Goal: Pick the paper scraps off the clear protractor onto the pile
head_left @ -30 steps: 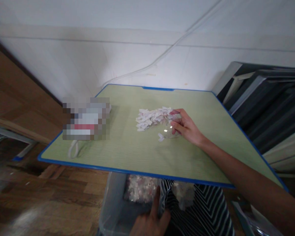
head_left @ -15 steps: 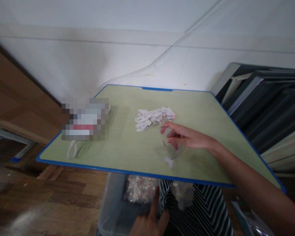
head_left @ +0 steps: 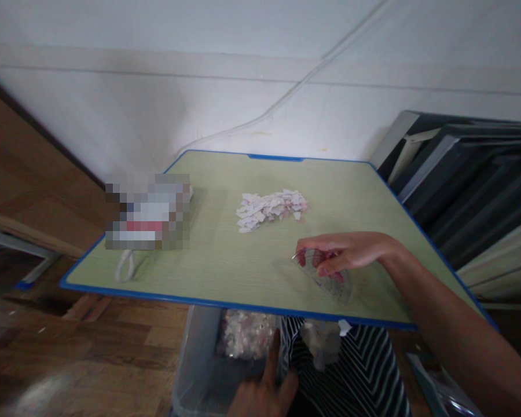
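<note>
Currently: clear plastic piece [head_left: 337, 288] in right hand [head_left: 347, 252]

Thumb and fingers pinch it, tilted, at the near side of the green table [head_left: 200, 263]. Heap of paper scraps [head_left: 269, 211] lies beyond, apart from the hand. Lone scrap [head_left: 344, 328] just past the near edge, over striped cloth [head_left: 369, 368]. Left hand [head_left: 260, 397] below, index finger extended beside plastic bin [head_left: 182, 373]; cannot tell if it grips anything.

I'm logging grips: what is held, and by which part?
Right hand holds a clear plastic piece by its upper part; left hand: cannot tell.
</note>
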A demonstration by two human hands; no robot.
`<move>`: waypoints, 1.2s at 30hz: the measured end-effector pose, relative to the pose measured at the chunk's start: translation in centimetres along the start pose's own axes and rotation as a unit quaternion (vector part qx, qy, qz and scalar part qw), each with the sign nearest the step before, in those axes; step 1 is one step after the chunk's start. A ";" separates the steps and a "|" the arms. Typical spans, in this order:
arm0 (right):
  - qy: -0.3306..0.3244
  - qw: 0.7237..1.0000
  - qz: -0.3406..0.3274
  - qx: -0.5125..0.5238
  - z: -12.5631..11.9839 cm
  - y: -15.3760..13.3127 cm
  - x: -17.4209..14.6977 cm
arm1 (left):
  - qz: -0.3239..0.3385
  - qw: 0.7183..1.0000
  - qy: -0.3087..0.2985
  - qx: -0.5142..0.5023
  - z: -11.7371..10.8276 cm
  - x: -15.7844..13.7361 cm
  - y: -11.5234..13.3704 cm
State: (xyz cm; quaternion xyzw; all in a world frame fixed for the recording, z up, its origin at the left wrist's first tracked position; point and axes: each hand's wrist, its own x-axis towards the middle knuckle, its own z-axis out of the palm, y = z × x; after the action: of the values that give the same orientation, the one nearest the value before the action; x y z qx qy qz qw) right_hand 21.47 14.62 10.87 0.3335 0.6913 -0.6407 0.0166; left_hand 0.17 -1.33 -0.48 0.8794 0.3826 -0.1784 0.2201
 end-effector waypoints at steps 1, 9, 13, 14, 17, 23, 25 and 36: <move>-0.004 1.000 0.004 -0.001 0.0 0.0 0.0 | 0.000 1.000 0.000 0.001 0.1 0.0 0.0; 0.202 0.974 -0.103 0.004 -1.3 1.0 0.6 | 0.002 1.000 0.009 -0.007 0.3 0.0 -0.1; 0.490 0.863 -0.121 -0.017 -3.0 2.5 1.8 | 0.009 1.000 0.013 -0.015 0.3 0.1 -0.2; 0.525 0.843 -0.115 -0.019 -3.3 2.9 2.0 | 0.010 1.000 0.012 -0.014 0.4 0.1 -0.2; 0.570 0.814 -0.107 -0.024 -3.8 3.6 2.5 | 0.010 1.000 0.010 -0.011 0.5 0.2 -0.2; 0.572 0.812 -0.089 -0.075 -3.9 3.5 2.3 | -0.008 1.000 0.007 -0.002 0.1 0.0 0.0; 0.555 0.822 -0.097 -0.083 -3.8 3.3 2.2 | -0.008 1.000 0.000 -0.011 0.0 0.0 0.1; 0.413 0.899 -0.146 0.000 0.1 2.0 4.4 | -0.006 1.000 -0.003 -0.009 -0.4 0.0 0.2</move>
State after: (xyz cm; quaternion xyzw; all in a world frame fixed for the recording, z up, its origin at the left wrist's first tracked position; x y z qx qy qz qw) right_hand 18.99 16.35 7.18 0.4637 0.6773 -0.4405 -0.3636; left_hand 0.37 -1.22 -0.14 0.8747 0.3887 -0.1788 0.2278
